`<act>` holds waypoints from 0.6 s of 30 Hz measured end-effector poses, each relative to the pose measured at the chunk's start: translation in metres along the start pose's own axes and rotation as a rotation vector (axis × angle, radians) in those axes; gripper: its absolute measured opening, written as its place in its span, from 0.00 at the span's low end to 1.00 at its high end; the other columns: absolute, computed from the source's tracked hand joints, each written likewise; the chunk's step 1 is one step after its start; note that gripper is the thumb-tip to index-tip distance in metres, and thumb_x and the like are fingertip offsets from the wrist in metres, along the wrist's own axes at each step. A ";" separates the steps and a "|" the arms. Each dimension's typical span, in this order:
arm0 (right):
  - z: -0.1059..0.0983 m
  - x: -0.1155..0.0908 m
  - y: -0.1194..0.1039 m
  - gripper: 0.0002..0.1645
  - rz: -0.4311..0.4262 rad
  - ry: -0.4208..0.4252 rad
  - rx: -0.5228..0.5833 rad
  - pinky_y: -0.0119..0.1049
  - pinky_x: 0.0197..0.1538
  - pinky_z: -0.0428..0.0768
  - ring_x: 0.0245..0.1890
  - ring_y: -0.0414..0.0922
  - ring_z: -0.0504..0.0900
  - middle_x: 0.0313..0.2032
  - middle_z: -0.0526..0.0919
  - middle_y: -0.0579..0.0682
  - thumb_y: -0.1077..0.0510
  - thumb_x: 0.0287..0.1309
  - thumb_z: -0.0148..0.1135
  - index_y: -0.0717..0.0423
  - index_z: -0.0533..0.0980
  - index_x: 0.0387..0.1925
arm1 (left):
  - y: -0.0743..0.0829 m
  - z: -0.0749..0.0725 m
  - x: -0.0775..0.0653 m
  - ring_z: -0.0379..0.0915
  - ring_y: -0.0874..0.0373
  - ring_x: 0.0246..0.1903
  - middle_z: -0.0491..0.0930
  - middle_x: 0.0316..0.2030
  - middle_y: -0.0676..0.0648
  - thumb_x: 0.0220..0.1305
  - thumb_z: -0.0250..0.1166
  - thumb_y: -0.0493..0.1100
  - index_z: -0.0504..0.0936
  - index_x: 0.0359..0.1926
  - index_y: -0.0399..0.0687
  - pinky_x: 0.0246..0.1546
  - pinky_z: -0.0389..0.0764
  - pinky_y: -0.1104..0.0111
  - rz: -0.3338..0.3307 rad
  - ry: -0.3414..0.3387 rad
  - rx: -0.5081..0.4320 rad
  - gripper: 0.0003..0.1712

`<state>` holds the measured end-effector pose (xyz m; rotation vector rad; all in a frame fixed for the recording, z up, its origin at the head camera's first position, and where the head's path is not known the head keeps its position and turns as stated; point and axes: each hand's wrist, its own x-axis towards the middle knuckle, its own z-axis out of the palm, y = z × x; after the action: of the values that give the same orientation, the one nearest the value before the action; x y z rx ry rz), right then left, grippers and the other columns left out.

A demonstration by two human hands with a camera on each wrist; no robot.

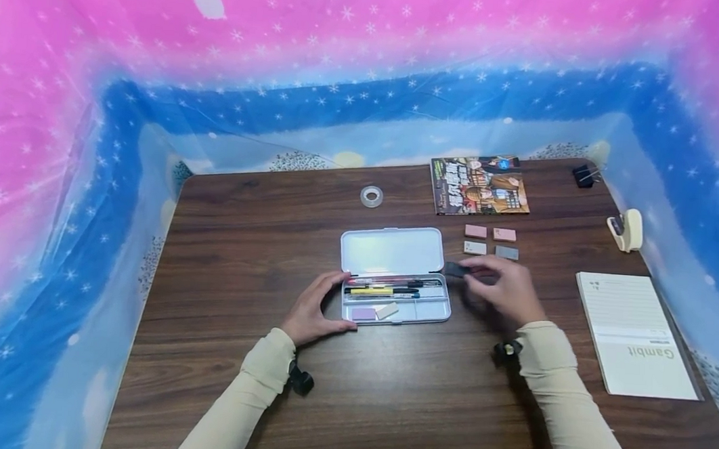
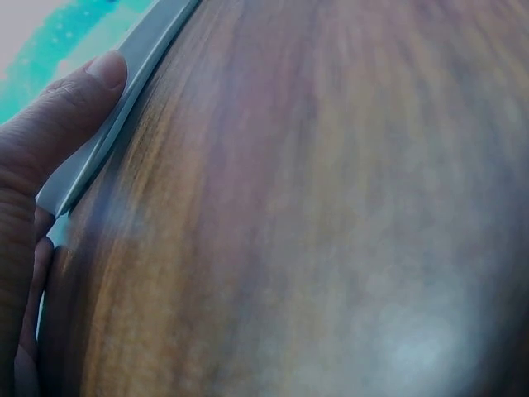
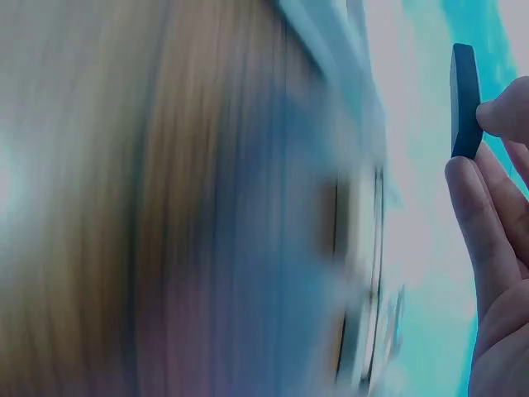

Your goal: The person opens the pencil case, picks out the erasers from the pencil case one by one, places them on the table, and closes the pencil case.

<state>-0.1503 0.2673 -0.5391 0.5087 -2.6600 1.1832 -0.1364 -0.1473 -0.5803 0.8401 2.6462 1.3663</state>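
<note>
An open white pencil case (image 1: pixel 391 250) lies on the table, its lid laid back. Inside are several pens and pencils, including a yellow one (image 1: pixel 375 291), plus a purple eraser (image 1: pixel 363 313) and a cream eraser (image 1: pixel 387 311). My left hand (image 1: pixel 315 310) grips the case's left end, thumb at the front corner and fingers near the hinge. My right hand (image 1: pixel 505 286) pinches a dark grey eraser (image 3: pixel 465 101) between thumb and fingers, just right of the case in the head view. Beyond that hand sit pink, white and grey erasers (image 1: pixel 507 252) in two rows.
Behind are a tape roll (image 1: pixel 371 196) and a comic-style book (image 1: pixel 480 185). A black binder clip (image 1: pixel 584 176), a cream stapler (image 1: pixel 626 230) and a notepad (image 1: pixel 637 334) lie along the right side of the wooden table (image 1: pixel 230 245). Patterned cloth (image 1: pixel 368 62) hangs around it.
</note>
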 end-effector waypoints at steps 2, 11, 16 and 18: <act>-0.015 -0.004 0.018 0.19 0.046 0.035 -0.031 0.19 0.44 0.80 0.39 0.41 0.88 0.44 0.91 0.54 0.69 0.56 0.77 0.54 0.88 0.49 | 0.000 0.000 0.000 0.67 0.45 0.71 0.71 0.70 0.40 0.46 0.89 0.48 0.69 0.76 0.47 0.73 0.68 0.48 0.001 0.000 0.001 0.59; -0.049 -0.023 0.071 0.14 0.226 0.015 -0.100 0.13 0.39 0.76 0.37 0.37 0.88 0.44 0.90 0.57 0.64 0.62 0.74 0.55 0.88 0.50 | -0.001 0.000 0.000 0.68 0.46 0.70 0.72 0.69 0.40 0.45 0.90 0.47 0.69 0.76 0.45 0.72 0.68 0.49 0.018 0.003 0.003 0.59; -0.050 -0.025 0.081 0.15 0.269 -0.027 -0.069 0.13 0.40 0.75 0.38 0.34 0.87 0.46 0.90 0.60 0.63 0.63 0.74 0.57 0.87 0.52 | -0.002 0.001 0.000 0.69 0.45 0.69 0.72 0.69 0.40 0.44 0.90 0.47 0.70 0.76 0.45 0.72 0.69 0.48 0.022 0.007 0.004 0.59; -0.049 -0.025 0.084 0.16 0.300 -0.037 -0.046 0.13 0.40 0.75 0.38 0.27 0.84 0.47 0.90 0.61 0.63 0.65 0.73 0.58 0.86 0.54 | -0.001 0.001 0.001 0.68 0.46 0.69 0.72 0.69 0.40 0.45 0.90 0.47 0.69 0.76 0.45 0.72 0.69 0.49 0.017 0.006 0.000 0.59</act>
<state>-0.1576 0.3624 -0.5716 0.1258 -2.8615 1.1925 -0.1375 -0.1472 -0.5817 0.8624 2.6494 1.3750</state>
